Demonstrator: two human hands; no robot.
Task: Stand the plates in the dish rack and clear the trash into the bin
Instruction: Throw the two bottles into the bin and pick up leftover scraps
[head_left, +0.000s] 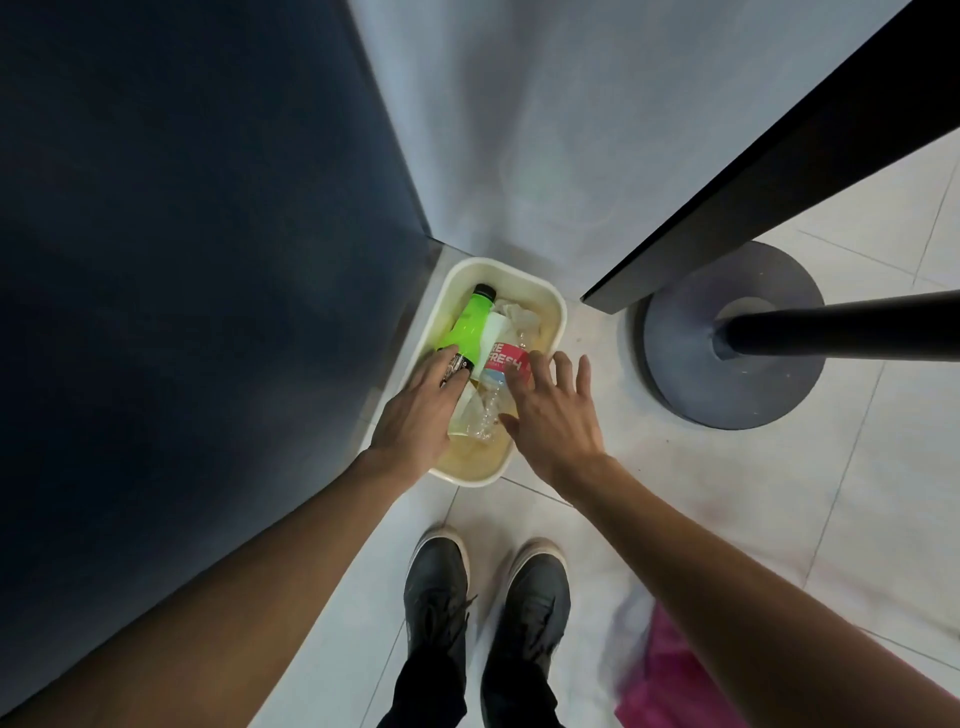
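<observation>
A cream rectangular bin (551, 297) stands on the floor in a corner. In it lie a green bottle with a black cap (470, 322), a clear crushed bottle with a red label (506, 359) and crumpled white paper (521, 316). My left hand (415, 410) reaches over the bin's left side, its fingertips touching the lower end of the green bottle. Above the bin's right side my right hand (556, 415) has its fingers spread, the tips just over the red label. Neither hand grips anything. No plates or dish rack are in view.
A dark blue panel (182, 234) rises on the left and a pale wall (519, 130) behind the bin. To the right are a dark tabletop edge (779, 171) and a round grey table base (675, 374) with its pole. My shoes (436, 587) stand on white tiles; pink cloth (670, 675) lies lower right.
</observation>
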